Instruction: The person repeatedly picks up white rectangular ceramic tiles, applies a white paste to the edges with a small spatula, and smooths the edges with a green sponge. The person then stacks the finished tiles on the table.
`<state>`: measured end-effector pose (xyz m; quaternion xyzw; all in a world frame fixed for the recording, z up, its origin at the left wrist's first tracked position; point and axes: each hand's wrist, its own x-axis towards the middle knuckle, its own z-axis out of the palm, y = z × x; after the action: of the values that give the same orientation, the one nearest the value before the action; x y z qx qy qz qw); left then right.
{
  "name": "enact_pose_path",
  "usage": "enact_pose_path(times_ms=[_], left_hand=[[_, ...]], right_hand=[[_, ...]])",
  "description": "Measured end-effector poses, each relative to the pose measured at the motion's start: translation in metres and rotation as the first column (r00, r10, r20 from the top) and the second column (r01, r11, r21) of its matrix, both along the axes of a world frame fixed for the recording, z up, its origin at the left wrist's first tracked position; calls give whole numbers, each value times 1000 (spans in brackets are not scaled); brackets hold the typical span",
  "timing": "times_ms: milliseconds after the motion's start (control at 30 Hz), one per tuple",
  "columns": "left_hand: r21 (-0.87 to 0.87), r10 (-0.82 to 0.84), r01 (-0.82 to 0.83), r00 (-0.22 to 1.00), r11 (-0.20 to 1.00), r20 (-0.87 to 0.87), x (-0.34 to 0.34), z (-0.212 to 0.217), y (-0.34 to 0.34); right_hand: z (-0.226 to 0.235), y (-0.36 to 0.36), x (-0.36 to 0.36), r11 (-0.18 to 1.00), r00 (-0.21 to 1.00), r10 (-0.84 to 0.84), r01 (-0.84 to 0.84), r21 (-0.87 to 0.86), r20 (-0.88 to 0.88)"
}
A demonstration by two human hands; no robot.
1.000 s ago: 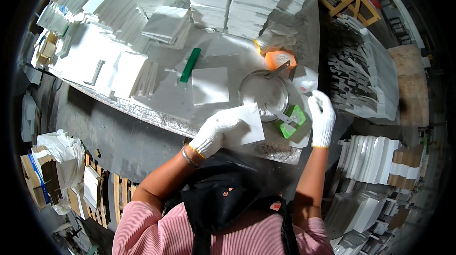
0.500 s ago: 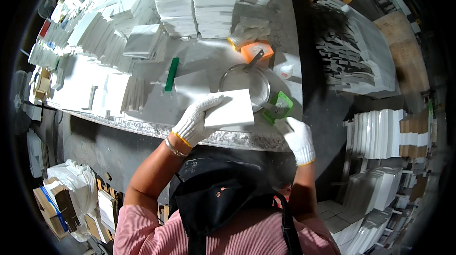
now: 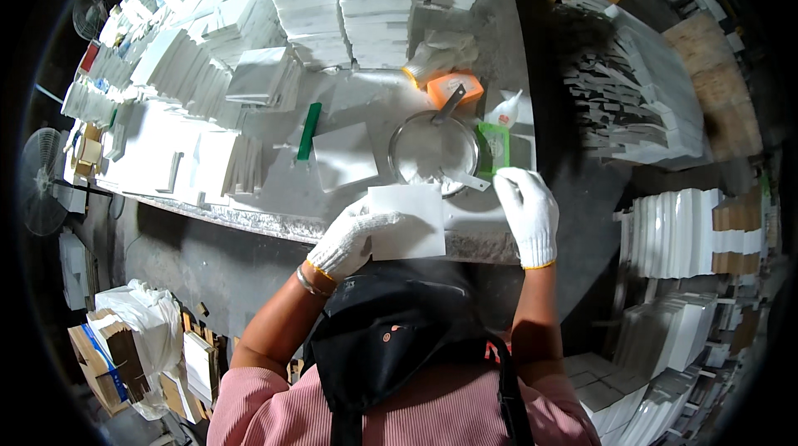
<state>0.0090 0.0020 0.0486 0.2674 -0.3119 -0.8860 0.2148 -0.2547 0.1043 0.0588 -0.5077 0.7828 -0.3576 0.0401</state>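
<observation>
My left hand (image 3: 353, 238), in a white knitted glove with a yellow cuff edge, grips a square white tile (image 3: 411, 221) by its left side, above the table's near edge. My right hand (image 3: 529, 215), gloved the same way, hovers at the right with thumb and fingers loosely bent and slightly apart. Just left of its fingertips, a small flat metal spatula (image 3: 467, 181) rests across the rim of a round metal pan (image 3: 399, 126) containing white powder or paste. A green rectangular block or box (image 3: 494, 149) lies beyond my right fingertips.
Another white tile (image 3: 345, 157) and a green bar (image 3: 309, 131) lie left of the pan. Behind it are an orange block (image 3: 455, 90), a spare glove (image 3: 440, 62) and a small white bottle (image 3: 504, 109). Tall tile stacks (image 3: 378, 14) fill the table's back and left.
My left hand has brought the tile nearer to me and tipped its face more into view. The green block has moved away from me and now lies flat; my right hand is apart from it.
</observation>
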Motion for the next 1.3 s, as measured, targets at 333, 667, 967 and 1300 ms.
enact_pose_path(times_ms=[333,667,967,1300], left_hand=[[-233,-234,305,929,924,288,-31,15,0],[-874,-371,426,870,235,324,-165,-52,-10],[-789,-71,587,793,-181,605,-209,-38,-10],[-753,286,596,800,-278,528,-153,-39,49]], right_hand=[[-1,-1,-8,991,999,36,-37,128,12],[-32,144,-52,890,504,-300,454,47,810],[-43,151,-33,898,533,-290,438,34,795],[-45,133,-55,951,680,-273,296,86,680]])
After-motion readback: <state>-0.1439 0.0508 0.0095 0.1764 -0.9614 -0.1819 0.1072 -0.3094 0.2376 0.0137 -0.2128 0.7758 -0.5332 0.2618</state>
